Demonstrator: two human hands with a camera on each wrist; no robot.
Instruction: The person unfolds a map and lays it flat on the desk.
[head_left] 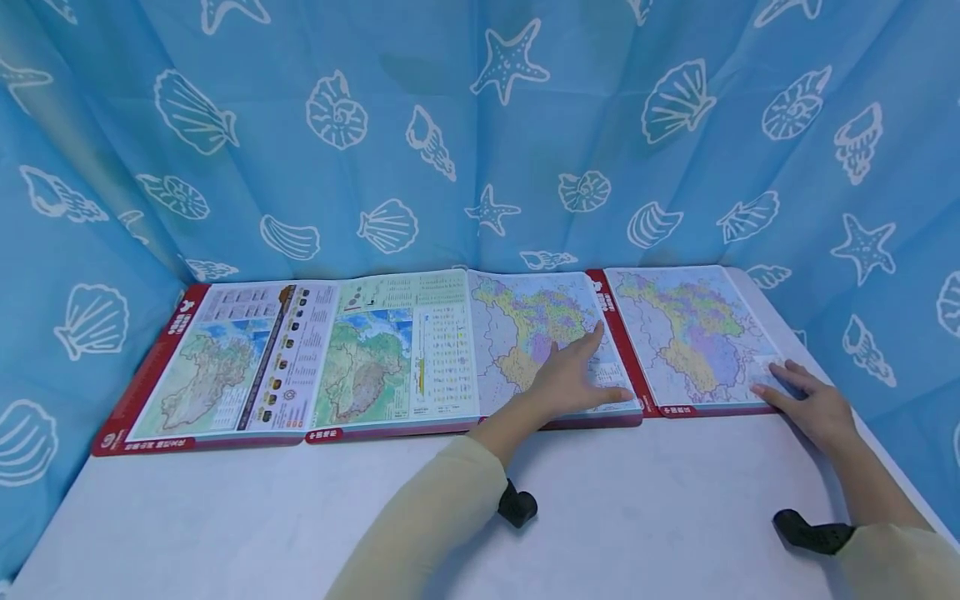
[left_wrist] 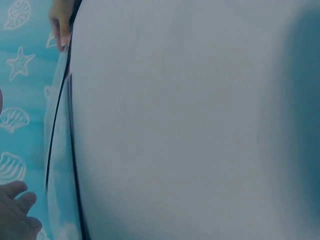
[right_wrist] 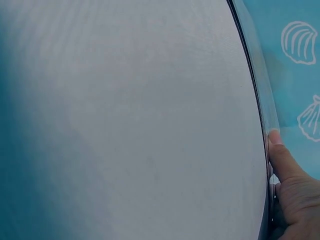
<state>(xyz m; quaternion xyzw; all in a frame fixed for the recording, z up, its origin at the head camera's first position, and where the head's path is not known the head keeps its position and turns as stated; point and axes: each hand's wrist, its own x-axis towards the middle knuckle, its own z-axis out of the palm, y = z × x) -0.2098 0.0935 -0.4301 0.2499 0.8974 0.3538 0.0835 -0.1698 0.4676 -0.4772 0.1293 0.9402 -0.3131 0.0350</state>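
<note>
Several printed map panels with red borders lie in a row on a white table. My left hand point(head_left: 572, 381) is over the third map panel point(head_left: 498, 333), its thumb and index finger spread wide. Near the lower right corner of the rightmost map point(head_left: 678, 342) is my right hand point(head_left: 813, 408), its thumb point(head_left: 767, 393) lying on the map and its fingers at the right edge. In the right wrist view the right thumb lies along a thin edge, and the other fingers are mostly hidden. The left wrist view catches only part of the left hand point(left_wrist: 17, 212).
Farther left lie a second panel point(head_left: 367, 358) and a leftmost map panel point(head_left: 206, 358), both with relief maps. A blue curtain point(head_left: 450, 75) with white shell and starfish prints hangs behind. The white tabletop point(head_left: 262, 517) extends in front. Black bands point(head_left: 813, 533) sit at both wrists.
</note>
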